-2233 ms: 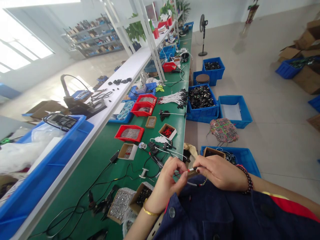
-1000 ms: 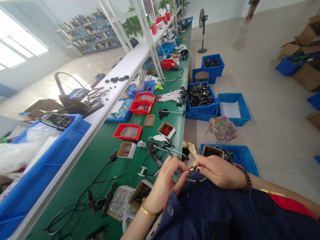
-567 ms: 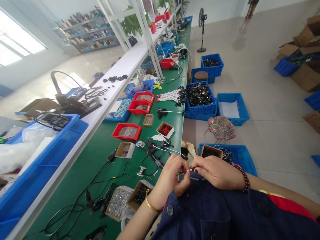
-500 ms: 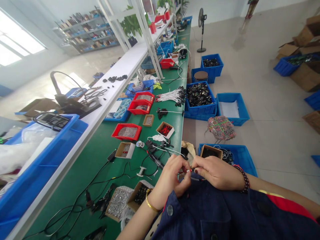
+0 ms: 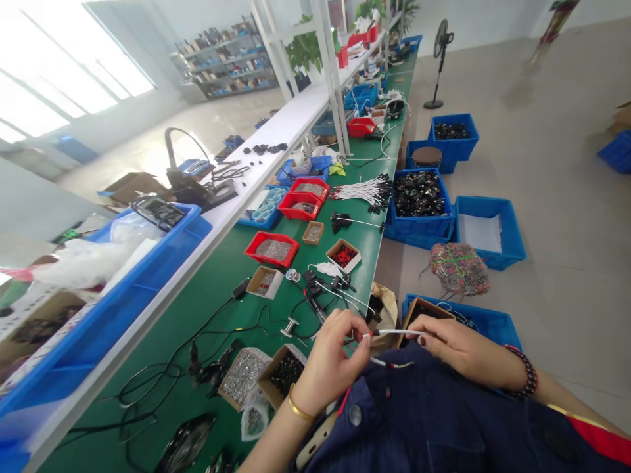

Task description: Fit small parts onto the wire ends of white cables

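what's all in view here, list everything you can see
workbench: one, green, running away from the person
red trays: four, red, on the bench
cable bundle: one, white, on the bench
cardboard boxes: several, brown, on the bench
blue crates: six, blue, on the floor right of the bench
pedestal fan: one, black, on the floor at the far end
storage shelves: one unit, grey, against the far wall
white wire: one, white, between the hands
left hand: one, gold bangle, pinching the wire
right hand: one, beaded bracelet, holding the wire
jacket: one, navy, worn by the person

A navy jacket, gold bangle and dark beaded bracelet.
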### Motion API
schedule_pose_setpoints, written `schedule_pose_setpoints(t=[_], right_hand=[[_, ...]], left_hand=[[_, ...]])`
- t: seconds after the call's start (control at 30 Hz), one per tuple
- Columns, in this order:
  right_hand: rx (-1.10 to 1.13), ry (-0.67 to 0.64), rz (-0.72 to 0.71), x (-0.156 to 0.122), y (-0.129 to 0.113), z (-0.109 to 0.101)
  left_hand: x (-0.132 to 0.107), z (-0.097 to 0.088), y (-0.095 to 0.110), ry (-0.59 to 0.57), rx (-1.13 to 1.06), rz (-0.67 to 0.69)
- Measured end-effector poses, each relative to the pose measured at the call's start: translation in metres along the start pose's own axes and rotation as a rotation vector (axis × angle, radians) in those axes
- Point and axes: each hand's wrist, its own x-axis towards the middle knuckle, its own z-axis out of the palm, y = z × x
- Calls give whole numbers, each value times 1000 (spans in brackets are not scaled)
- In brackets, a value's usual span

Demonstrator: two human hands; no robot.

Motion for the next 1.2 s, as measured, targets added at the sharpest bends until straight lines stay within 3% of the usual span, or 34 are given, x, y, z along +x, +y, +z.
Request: schedule_pose_setpoints(t=[0.2,0.33,0.5,0.67,0.87,1.03,1.2], right_hand=[[35,-36,148,-26,46,-18],[-37,23,215,-23,71,-29],[-71,18,195,6,94,-33],[-132,-29,102,50,96,-28],[-142,-119,25,90,93,-9],[-213,-168,-12,103,99,8],[-286,-239,-39,115,109,21]], left_hand=[[-40,-7,-23,250,-185,-326],[-76,-10,-31,561,-449,-531],[-112,-5,-19,865,-805,-626],[-142,15,-3,1132,-873,-774],[-178,29,-2,1509,-1028,-900],[-199,35,-4,1663,-1091,-918],[-212,46,3,1731,-1119,-878]])
